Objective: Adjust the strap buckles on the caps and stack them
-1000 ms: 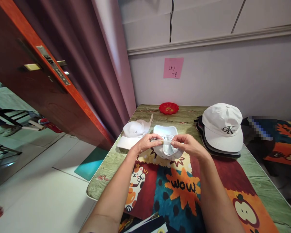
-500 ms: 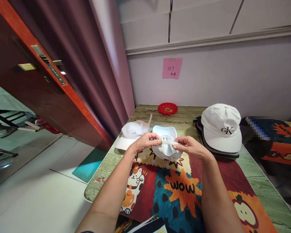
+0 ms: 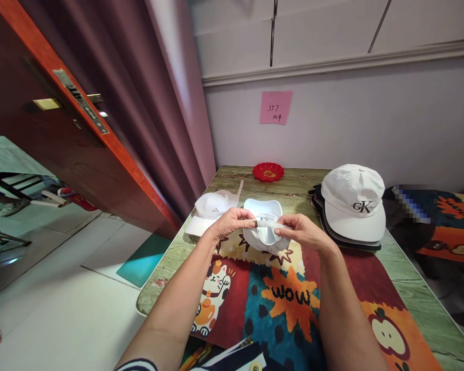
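A white cap lies in front of me on the patterned mat, its inside facing up and its brim pointing away. Its back strap is stretched between my two hands. My left hand pinches the strap's left end near a small brownish metal-coloured piece. The right end is pinched by the thumb and fingers of my right hand. Another white cap with a small grey logo sits to the left, its pale strap sticking up behind it.
At right stands a stack of caps, topped by a white cap with black letters. A red scalloped dish is at the table's back edge. The mat covers the wood-look table. An open door stands left.
Both hands keep their pinch on the cap's strap and have hardly moved. The view has shifted slightly.
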A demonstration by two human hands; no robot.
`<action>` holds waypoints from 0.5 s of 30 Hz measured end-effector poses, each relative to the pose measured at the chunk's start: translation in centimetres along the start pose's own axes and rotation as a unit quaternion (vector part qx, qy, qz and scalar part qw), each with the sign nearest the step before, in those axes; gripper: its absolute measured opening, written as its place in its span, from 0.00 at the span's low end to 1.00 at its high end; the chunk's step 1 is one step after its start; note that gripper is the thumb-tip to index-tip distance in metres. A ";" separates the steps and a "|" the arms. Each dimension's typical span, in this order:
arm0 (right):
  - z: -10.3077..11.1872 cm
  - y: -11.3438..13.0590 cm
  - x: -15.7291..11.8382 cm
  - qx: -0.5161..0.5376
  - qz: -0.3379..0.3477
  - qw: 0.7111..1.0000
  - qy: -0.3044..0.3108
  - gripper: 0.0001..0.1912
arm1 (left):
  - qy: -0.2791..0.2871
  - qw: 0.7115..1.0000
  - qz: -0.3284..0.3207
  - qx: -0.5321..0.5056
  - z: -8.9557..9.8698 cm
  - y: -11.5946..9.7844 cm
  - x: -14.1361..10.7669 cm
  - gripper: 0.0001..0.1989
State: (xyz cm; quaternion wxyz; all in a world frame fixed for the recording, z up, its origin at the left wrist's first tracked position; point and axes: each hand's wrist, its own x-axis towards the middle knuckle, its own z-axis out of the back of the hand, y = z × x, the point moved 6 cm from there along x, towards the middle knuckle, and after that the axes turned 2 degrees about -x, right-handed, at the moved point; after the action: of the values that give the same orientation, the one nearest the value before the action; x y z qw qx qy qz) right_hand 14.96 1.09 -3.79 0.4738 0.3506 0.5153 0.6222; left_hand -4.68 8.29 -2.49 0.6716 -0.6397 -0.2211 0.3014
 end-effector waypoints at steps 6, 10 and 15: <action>0.1 0.8 -0.5 -0.007 0.008 1.000 0.009 0.19 | -0.007 1.000 -0.013 0.015 0.1 -0.1 -0.2 0.15; 2.9 0.3 -2.0 -0.073 0.026 0.996 -0.045 0.24 | -0.002 0.997 -0.025 0.068 0.5 -1.0 -1.2 0.15; 6.2 -2.6 -3.2 -0.164 -0.020 0.979 -0.121 0.22 | -0.042 0.992 -0.035 0.110 2.1 -1.0 -2.6 0.17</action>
State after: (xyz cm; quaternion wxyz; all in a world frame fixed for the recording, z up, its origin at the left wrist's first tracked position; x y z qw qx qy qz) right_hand 22.21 -0.02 -4.74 0.5959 0.3303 0.3518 0.6419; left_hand -7.88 8.04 -1.07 0.7381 -0.5404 -0.2370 0.3269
